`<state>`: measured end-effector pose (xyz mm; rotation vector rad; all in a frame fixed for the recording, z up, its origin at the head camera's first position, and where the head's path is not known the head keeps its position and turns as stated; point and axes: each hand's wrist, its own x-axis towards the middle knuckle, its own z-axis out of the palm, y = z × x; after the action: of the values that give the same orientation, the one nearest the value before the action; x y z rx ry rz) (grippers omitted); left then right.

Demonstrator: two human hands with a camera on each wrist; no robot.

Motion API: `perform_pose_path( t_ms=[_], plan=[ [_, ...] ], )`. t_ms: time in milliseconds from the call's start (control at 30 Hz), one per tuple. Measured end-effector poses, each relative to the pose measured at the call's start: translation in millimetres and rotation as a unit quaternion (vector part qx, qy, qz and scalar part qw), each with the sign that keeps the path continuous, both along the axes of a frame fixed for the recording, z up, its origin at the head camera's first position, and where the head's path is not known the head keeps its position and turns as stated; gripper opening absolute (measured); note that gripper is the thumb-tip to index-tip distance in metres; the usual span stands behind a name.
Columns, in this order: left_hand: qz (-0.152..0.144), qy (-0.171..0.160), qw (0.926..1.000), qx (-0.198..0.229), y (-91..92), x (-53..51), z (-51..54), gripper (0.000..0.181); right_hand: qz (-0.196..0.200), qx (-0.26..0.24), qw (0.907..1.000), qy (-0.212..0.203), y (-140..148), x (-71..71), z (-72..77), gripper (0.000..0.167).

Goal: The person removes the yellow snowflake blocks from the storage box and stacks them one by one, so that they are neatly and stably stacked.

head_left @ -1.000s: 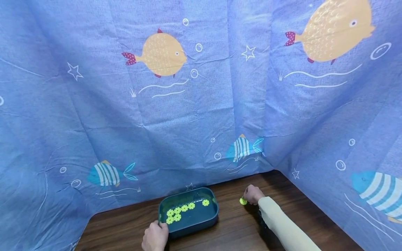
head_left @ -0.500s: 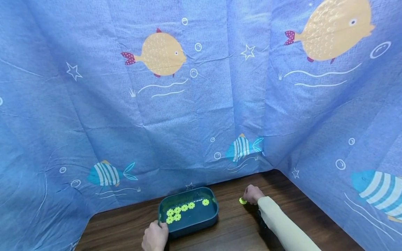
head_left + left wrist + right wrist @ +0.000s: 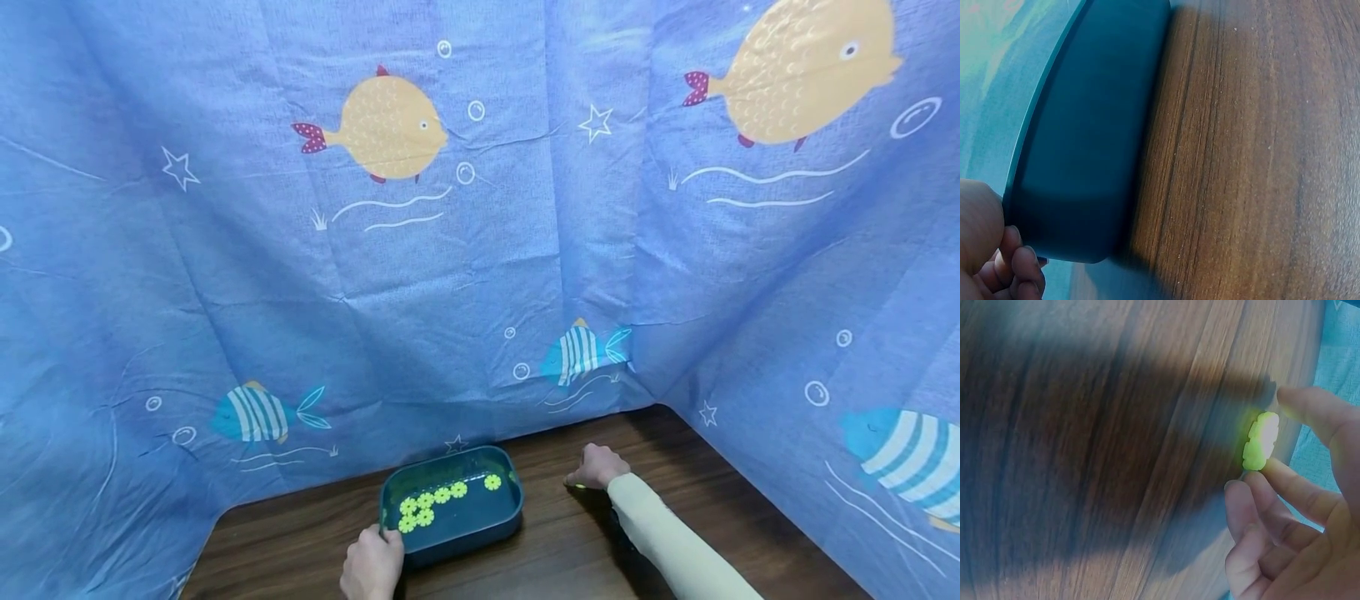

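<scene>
A dark green rectangular tray (image 3: 450, 552) stands on the wooden table, with several yellow-green flower-shaped pieces (image 3: 442, 494) inside. My left hand (image 3: 372, 563) grips its near left corner, the thumb at the rim and curled fingers against the outer wall, as the left wrist view shows. To the right of the tray, my right hand (image 3: 600, 467) is low over the table at another yellow-green flower piece (image 3: 1261, 441). In the right wrist view this piece lies between spread digits; one fingertip is apart from it above, others are at its lower edge. From the head view it is mostly hidden.
Brown wooden table (image 3: 300, 546) extends around the tray and under both arms. A blue cloth (image 3: 465, 275) printed with fish hangs behind and along the sides, reaching down to the table's back edge.
My right hand has shifted slightly left over the flower piece, which now shows less beneath it. One finger reaches farther left than before. The left hand and tray stay in place.
</scene>
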<state>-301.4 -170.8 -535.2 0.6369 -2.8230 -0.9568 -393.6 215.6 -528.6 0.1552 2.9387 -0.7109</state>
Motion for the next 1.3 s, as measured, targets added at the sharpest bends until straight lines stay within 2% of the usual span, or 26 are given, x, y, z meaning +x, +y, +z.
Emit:
perform_pose_path(
  t_ms=[300,867,1200,1300],
  plan=[
    [-0.003,-0.001,1.0,-0.002,-0.2,-0.2,0.7,0.028,-0.004,0.019,0.9998,0.007,-3.6,0.2,-0.6,0.029],
    [0.004,0.009,1.0,0.0,0.9,1.3,1.4,0.028,-0.01,0.021,0.9997,-0.003,-6.9,-0.3,0.2,0.026],
    [0.007,0.014,0.9999,0.005,1.6,2.6,0.9,0.03,-0.009,0.034,0.9994,-0.005,-7.5,0.6,1.5,0.028],
    [0.007,0.018,0.9998,0.003,1.4,3.0,0.3,0.031,-0.009,0.041,0.9991,-0.002,-9.0,1.3,1.5,0.035]
  ],
)
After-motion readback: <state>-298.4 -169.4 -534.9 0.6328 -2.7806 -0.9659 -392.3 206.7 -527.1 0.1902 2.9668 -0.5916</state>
